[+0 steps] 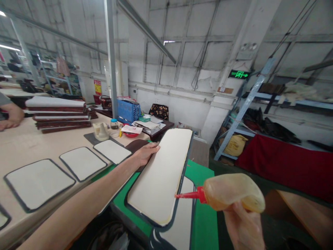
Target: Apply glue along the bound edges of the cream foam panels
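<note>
My left hand [148,153] pinches the left edge of a long white panel [163,173] with rounded corners and a dark border, holding it up at a tilt. My right hand [243,222] is wrapped round a translucent squeeze bottle [234,192] with amber liquid inside. Its red nozzle [188,195] points left, and the tip is at the panel's right edge. A yellowish line shows along the panel's lower rim. Beneath lies another dark-edged white panel [183,222], partly hidden, on a green surface [205,215].
Several similar white pieces [39,182] lie along the beige table [23,146]. Farther back are a stack of brown-and-white panels [59,114], a cream container [101,131], a blue-lidded jar [114,124] and a blue basket [127,110]. Another person's hand [13,116] rests at far left. Shelving [244,104] stands right.
</note>
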Demonstrator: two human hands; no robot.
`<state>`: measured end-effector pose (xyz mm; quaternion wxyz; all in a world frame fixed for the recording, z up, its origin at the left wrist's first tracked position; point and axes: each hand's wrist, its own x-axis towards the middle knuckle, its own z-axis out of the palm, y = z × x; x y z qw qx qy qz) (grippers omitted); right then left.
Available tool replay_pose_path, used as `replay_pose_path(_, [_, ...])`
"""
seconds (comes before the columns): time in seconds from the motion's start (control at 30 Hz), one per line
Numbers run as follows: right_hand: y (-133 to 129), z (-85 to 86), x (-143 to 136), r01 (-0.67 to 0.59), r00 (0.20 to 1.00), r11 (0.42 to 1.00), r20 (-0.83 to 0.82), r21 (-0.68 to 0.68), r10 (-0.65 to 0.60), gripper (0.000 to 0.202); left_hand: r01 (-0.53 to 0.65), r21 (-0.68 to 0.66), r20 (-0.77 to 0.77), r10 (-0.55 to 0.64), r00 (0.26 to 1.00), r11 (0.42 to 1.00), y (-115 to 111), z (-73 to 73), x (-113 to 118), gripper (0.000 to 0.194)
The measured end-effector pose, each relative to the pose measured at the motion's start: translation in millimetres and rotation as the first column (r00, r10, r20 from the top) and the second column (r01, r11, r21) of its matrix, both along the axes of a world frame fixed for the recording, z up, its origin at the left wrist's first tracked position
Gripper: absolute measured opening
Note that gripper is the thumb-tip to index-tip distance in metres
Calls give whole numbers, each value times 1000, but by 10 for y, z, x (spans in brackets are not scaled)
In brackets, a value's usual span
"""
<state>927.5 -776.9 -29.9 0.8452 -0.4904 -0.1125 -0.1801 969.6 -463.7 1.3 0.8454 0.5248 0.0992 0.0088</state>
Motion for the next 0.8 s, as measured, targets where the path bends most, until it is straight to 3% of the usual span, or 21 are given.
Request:
replay_pose_path(0.27, [4,-164,-176,-57,990,998,-128,25,60,34,-57,36,12,56,998,998,92,19,47,31])
replay_pose_path(0.37, [16,-93,-209,-18,986,997,-166,77,30,39,-107,54,35,106,994,993,96,22,29,32])
replay_pose_path(0.5, [103,228,49,78,996,979,-60,188,-68,41,-114,81,81,107,991,990,-98,-32,-53,34])
replay_pose_path(0.6, [157,406,357,97,993,976,48,197,-109,39,-41,106,78,32,996,993,-303,-96,-126,34])
replay_pose_path(0.8, [106,332,632,152,985,979,67,137,-162,45,139,97,100,-149,984,985,-431,-80,-249,30])
